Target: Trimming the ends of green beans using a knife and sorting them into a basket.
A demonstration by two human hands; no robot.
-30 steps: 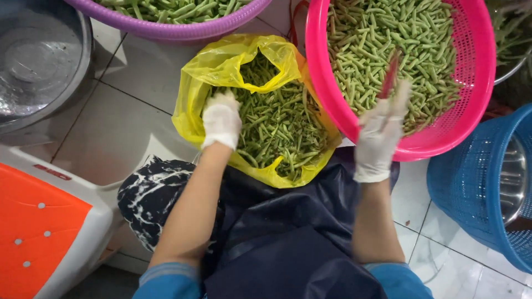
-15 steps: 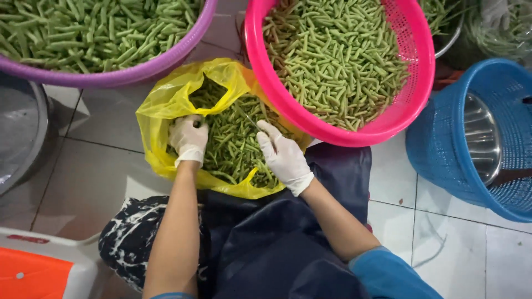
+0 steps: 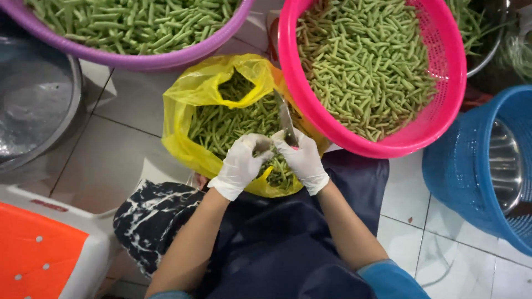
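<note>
White-gloved right hand (image 3: 303, 160) grips knife (image 3: 286, 119) | left hand (image 3: 239, 165) pinches beans (image 3: 261, 146) above yellow bag (image 3: 183, 111) | trimming step; next needs a steady cut.

Two gloved hands show: the left hand (image 3: 239, 166) and the right hand (image 3: 302, 160). One knife (image 3: 286, 120) stands between them. There is one yellow plastic bag (image 3: 191, 105) of green beans. Plastic baskets number three: one purple basket (image 3: 138, 58) at far left, one pink basket (image 3: 443, 72) at far right, one blue basket (image 3: 460, 171) at right (a metal bowl (image 3: 501, 166) sits inside it). One large metal basin (image 3: 39, 111) lies at left, and one orange-and-white stool (image 3: 50, 249) stands near left. The loose beans are too many to count.
</note>
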